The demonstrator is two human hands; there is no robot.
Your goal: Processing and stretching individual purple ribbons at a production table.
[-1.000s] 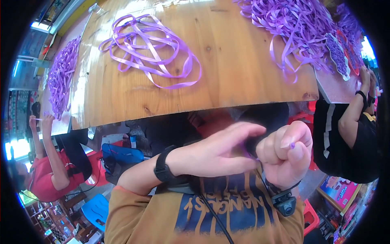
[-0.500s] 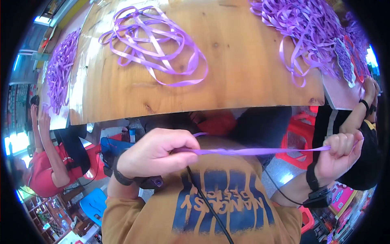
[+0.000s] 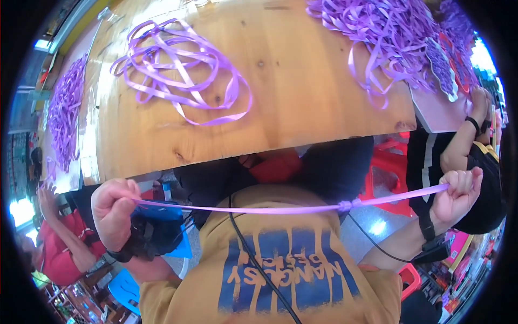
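Note:
A purple ribbon (image 3: 270,210) stretches almost straight across in front of my chest, below the table edge. My left hand (image 3: 114,210) is closed in a fist on its left end. At the other end my right hand (image 3: 456,195) grips the ribbon with curled fingers. A small knot (image 3: 345,206) shows in the ribbon, nearer to my right hand. Both hands are off the table, and the ends inside the fists are hidden.
On the wooden table (image 3: 302,75) lie a loose coil of purple ribbon (image 3: 224,120) and a big tangled ribbon pile (image 3: 388,32). Another pile (image 3: 67,116) is at far left. People sit at both sides, one in a red shirt (image 3: 67,259). A red stool (image 3: 377,181) stands below the table.
My left hand has moved far to the left, drawing out a longer stretch of ribbon. The knot now shows clearly towards the right. My right hand stays in nearly the same place.

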